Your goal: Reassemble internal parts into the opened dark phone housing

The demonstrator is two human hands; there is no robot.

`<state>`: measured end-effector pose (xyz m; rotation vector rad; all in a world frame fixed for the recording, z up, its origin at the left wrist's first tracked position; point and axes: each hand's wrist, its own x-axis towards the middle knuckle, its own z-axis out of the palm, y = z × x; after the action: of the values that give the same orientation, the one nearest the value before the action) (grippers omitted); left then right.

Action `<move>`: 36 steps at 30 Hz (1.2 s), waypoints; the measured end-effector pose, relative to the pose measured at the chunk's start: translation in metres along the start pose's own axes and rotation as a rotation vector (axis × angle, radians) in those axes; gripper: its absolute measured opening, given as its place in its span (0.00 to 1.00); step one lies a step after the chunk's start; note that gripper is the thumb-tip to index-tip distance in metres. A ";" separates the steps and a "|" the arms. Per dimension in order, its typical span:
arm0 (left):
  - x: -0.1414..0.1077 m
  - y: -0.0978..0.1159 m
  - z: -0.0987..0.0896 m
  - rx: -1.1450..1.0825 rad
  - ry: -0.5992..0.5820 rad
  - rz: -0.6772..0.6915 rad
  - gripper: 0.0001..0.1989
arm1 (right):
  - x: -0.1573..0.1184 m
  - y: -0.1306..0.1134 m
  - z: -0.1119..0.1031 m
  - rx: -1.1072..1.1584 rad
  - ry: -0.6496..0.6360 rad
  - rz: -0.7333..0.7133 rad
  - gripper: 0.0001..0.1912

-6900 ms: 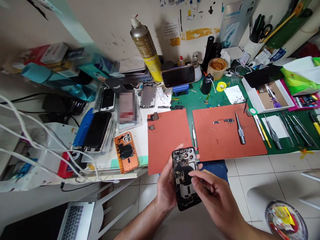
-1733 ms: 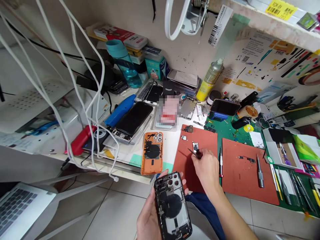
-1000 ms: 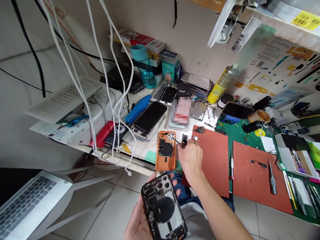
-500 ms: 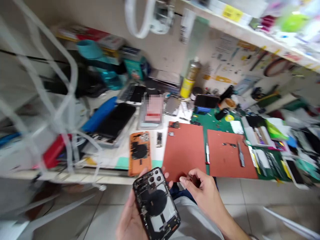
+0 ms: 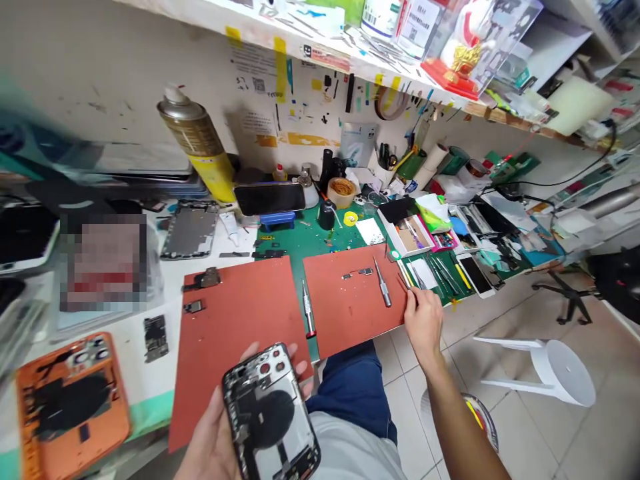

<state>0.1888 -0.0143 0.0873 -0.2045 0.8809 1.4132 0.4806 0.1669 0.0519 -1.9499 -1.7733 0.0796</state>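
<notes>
Though cropped — phone in left hand

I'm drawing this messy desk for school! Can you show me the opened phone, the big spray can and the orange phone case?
Opened phone (image 5: 270, 417), head view, on the middle of its back.
Spray can (image 5: 193, 137), head view, on its gold upper part.
Orange phone case (image 5: 113, 427), head view, on its orange side edge.

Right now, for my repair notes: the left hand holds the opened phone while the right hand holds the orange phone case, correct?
Not quite: the head view shows the orange phone case lying on the bench, not in the right hand. The left hand does hold the opened phone.
</notes>
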 end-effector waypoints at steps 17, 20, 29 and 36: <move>0.018 -0.010 0.052 -0.018 -0.050 -0.004 0.37 | -0.103 -0.053 -0.033 0.814 -0.696 0.224 0.26; 0.018 -0.010 0.052 0.009 -0.073 -0.009 0.38 | -0.144 -0.078 -0.038 1.082 -1.062 0.405 0.32; 0.013 -0.007 0.039 0.131 -0.177 0.043 0.38 | -0.151 -0.088 -0.038 1.283 -1.104 0.494 0.26; 0.009 -0.007 0.033 0.198 -0.144 0.068 0.34 | -0.154 -0.095 -0.038 1.289 -1.110 0.501 0.24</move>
<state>0.2079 0.0107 0.1014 0.0771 0.9080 1.3751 0.3846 0.0115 0.0794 -1.2053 -0.9846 2.1564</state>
